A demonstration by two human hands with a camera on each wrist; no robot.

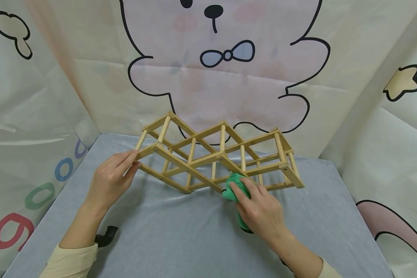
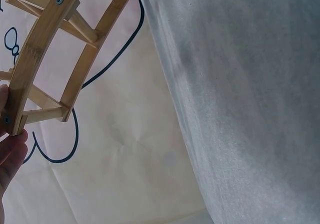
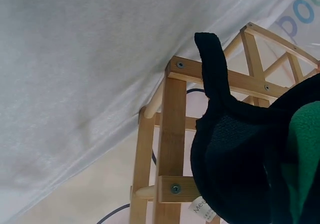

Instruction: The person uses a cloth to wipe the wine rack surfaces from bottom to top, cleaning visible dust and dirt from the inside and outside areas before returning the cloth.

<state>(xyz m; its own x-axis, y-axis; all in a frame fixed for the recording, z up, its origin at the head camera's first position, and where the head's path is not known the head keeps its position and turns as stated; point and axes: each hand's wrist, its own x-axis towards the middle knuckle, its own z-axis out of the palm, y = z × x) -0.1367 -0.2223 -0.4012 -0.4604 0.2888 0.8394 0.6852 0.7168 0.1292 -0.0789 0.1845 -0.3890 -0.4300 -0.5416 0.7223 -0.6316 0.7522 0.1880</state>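
Note:
A folding wooden lattice rack (image 1: 187, 166), made of crossed slats joined by round dowels, is held tilted over the table. My left hand (image 1: 109, 177) pinches its left end between thumb and fingers; in the left wrist view, those fingertips (image 2: 12, 151) grip a slat's end beside a screw. My right hand (image 1: 262, 210) holds a bunched green cloth (image 1: 234, 185) against a lower front slat, right of the middle. Up close in the right wrist view, the cloth's dark border and loop (image 3: 215, 74) cover part of the rack (image 3: 172, 119). The right fingers are hidden there.
A grey-blue cloth (image 1: 180, 239) covers the table. Behind it hangs a pale backdrop (image 1: 100, 73) with a cartoon animal, and similar printed sheets stand at both sides. A black strap end (image 1: 106, 236) sticks out by the left wrist. A white label (image 3: 202, 209) shows below the dark border.

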